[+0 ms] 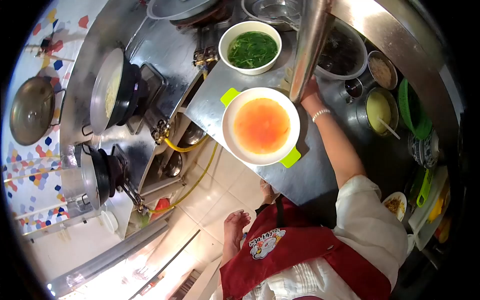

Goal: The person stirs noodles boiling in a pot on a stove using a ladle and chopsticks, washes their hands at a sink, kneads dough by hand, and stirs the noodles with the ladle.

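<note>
A steel worktop [310, 170] stands over a pale tiled floor [215, 192] in a kitchen, with a patterned wall [47, 165] at 9 o'clock. Clock positions are read from the soup bowl [230, 135], a white vessel with lime-green handles that holds orange-red soup and sits on the worktop near its edge. At 2 o'clock, my right hand [311, 95], a beaded bracelet [321, 115] at the wrist, reaches in just beside the bowl; a steel post [307, 55] hides most of its fingers, and I cannot tell whether they are wide, narrow or holding something. Between 6 and 7 o'clock, my left hand [236, 224] hangs empty over the floor beside my red apron [295, 240], fingers loosely curled and apart from the thumb.

Leafy greens fill a white bowl [224, 49] at 12 o'clock. A clear bowl [360, 70] of dark food lies between 1 and 2 o'clock, with a small metal cup [348, 93] of dark liquid near it. A metal pot [364, 117] of yellow contents, a utensil in it, sits near 3 o'clock. Two woks [122, 95] stand on burners between 8 and 10 o'clock.
</note>
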`<state>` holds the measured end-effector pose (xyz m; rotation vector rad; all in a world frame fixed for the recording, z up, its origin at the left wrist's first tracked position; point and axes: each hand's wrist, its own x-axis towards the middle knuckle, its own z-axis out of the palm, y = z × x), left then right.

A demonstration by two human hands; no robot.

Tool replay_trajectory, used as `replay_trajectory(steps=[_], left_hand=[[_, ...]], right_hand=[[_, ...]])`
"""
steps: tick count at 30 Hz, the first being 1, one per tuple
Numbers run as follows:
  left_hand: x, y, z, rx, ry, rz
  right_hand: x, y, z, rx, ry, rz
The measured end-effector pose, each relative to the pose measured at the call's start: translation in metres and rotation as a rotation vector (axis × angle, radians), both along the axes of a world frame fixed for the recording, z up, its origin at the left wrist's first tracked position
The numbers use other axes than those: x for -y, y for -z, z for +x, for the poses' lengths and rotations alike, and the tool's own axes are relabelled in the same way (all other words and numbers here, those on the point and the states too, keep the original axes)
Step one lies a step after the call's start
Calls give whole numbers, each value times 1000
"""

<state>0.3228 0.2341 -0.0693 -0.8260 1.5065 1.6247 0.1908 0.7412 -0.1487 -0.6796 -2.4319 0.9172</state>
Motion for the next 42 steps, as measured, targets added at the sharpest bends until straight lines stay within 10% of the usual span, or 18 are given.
replay_trajectory(steps=[1,2,6,18,28,30,33,42], left_hand=[[0,0,-2,6,22,-2],[0,3,-4,10,41,-4],[-7,12,-24,-33,88,0],[-53,-3,-157,145,496,542],[-117,-41,-465,-632,322,461],[-151,-18,-512,-1062,761,-676],[-195,98,-557,-1302,827,-573],[-183,66,-523,-1699,1088,-428]], right_hand=[[4,3,8,-34,15,-95],[27,-21,35,59,86,381],[104,-59,116,193,234,318],[323,-76,99,172,-315,-369],[351,-160,-61,22,-379,-334],[348,-155,-48,69,-352,-331],[352,-137,-13,173,-243,-331],[362,-127,15,214,-111,-502]])
